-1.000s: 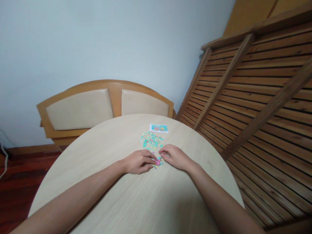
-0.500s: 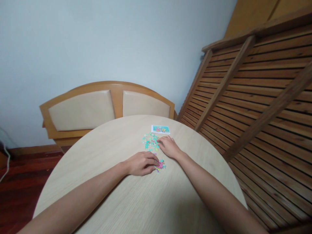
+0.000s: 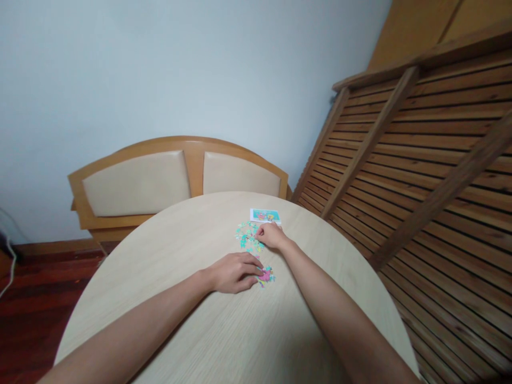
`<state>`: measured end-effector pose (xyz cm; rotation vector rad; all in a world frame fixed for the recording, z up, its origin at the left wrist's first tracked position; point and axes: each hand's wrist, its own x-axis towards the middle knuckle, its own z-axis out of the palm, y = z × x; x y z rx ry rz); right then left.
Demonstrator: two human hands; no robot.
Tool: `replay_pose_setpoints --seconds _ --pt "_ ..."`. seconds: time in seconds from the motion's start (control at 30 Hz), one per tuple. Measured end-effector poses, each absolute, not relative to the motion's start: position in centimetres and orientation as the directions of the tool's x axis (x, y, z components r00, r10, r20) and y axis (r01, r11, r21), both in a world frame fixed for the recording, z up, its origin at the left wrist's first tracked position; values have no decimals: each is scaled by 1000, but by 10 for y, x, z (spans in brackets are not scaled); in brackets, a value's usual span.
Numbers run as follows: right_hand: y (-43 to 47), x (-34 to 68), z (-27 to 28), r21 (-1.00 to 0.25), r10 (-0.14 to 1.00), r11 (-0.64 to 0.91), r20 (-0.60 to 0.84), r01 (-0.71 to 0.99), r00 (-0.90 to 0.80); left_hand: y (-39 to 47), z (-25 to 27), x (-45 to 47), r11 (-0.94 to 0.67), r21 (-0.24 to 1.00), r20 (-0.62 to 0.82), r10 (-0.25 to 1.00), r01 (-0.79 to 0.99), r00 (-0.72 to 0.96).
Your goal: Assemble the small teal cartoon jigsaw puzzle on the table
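My left hand (image 3: 236,273) lies on the table with its fingers apart, the fingertips touching a small cluster of mostly pink puzzle pieces (image 3: 266,276) and partly covering it. Farther out, my right hand (image 3: 270,235) has thumb and fingers drawn together in a pinch at the right side of a loose heap of turquoise and white puzzle pieces (image 3: 245,234). Whatever is between those fingertips is too small to make out. Just behind the right hand lies a picture card (image 3: 260,215), turquoise with pink and yellow figures, its lower edge partly hidden by the hand.
Everything lies on a round, pale wooden table (image 3: 192,234). Beyond its far edge stands a headboard (image 3: 196,170) with cream panels against a pale wall. A slatted wooden frame (image 3: 400,160) leans at the right. Dark red floorboards (image 3: 44,282) show at the left.
My right hand's fingers have drawn together into a pinch at the heap. The left hand stays on the pink cluster. The whole view has shifted slightly.
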<state>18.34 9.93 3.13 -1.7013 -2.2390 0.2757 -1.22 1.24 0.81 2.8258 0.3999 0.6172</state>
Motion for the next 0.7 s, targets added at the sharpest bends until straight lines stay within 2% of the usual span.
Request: replay_pose_setpoints --seconds 0.2,0.3,0.47,0.57,0.7 --pt "107 183 23 -469 974 226 103 854 -201 13 7 -13 -932 275 379 332 237 864" --pt "108 184 19 -555 969 241 88 796 -232 13 8 -13 -930 281 380 335 238 862" --pt "92 196 22 -687 936 307 93 659 -339 13 8 -13 -933 280 390 325 225 862" --pt "70 211 24 -794 895 358 142 491 -423 13 7 -13 -935 276 390 321 223 863" --pt "33 232 21 -820 891 375 190 432 -411 12 7 -12 -943 268 382 293 199 877"
